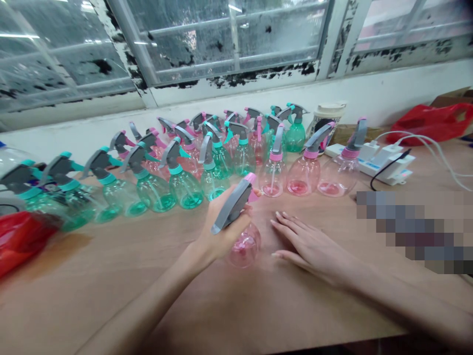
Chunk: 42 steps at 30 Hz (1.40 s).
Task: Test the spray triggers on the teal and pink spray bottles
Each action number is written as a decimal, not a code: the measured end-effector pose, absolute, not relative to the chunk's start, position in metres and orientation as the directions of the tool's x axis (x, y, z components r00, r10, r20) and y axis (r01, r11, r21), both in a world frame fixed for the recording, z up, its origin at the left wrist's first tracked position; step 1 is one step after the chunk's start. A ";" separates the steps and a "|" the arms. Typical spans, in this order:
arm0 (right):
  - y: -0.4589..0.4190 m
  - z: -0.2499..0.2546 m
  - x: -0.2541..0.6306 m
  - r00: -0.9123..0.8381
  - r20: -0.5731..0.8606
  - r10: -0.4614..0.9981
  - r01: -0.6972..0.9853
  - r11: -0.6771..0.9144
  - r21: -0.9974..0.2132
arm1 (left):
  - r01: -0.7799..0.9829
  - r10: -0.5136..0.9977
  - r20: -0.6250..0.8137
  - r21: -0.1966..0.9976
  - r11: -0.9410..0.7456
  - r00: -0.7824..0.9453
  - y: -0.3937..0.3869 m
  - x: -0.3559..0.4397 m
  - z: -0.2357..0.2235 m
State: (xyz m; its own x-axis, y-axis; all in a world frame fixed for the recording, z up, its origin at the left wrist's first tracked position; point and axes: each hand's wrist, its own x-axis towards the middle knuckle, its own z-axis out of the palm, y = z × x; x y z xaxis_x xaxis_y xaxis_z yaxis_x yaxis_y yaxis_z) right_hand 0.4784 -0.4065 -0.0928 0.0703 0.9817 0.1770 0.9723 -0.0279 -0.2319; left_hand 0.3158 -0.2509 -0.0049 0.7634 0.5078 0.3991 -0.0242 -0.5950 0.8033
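My left hand (221, 227) is wrapped round the neck of a pink spray bottle (244, 249) with a grey and pink trigger head. The bottle is near the middle of the table, its nozzle pointing away from me; whether its base touches the wood I cannot tell. Just right of it my right hand (306, 241) lies flat, palm down, fingers stretched out and holding nothing. Beyond both hands stand rows of similar bottles, among them a green spray bottle (186, 190) and a clear pink spray bottle (303, 176).
A white power strip (384, 160) with cables lies at the right, near a red plastic bag (430, 123). Another red bag (22, 241) is at the left edge. A white cup (328, 114) stands behind the bottles, below the windows. A blurred-out patch covers part of the right side.
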 end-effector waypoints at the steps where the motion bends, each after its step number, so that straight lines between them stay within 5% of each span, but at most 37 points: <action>1: -0.406 -0.092 0.478 0.072 0.188 0.980 0.970 -0.025 -0.242 | -0.030 0.503 0.399 0.805 -0.593 0.766 -0.251 0.316 -0.004; 23: -0.384 -0.058 0.437 0.161 0.437 0.885 0.765 0.168 -0.622 | 0.011 0.547 0.452 0.763 -0.646 0.704 -0.257 0.316 -0.010; 33: -0.374 -0.053 0.407 0.295 0.485 0.823 0.737 0.126 -0.664 | 0.050 0.643 0.398 0.826 -0.562 0.654 -0.268 0.312 -0.014; 42: -0.373 -0.053 0.410 0.321 0.514 0.795 0.818 0.040 -0.573 | 0.133 0.634 0.385 0.778 -0.614 0.671 -0.267 0.274 -0.027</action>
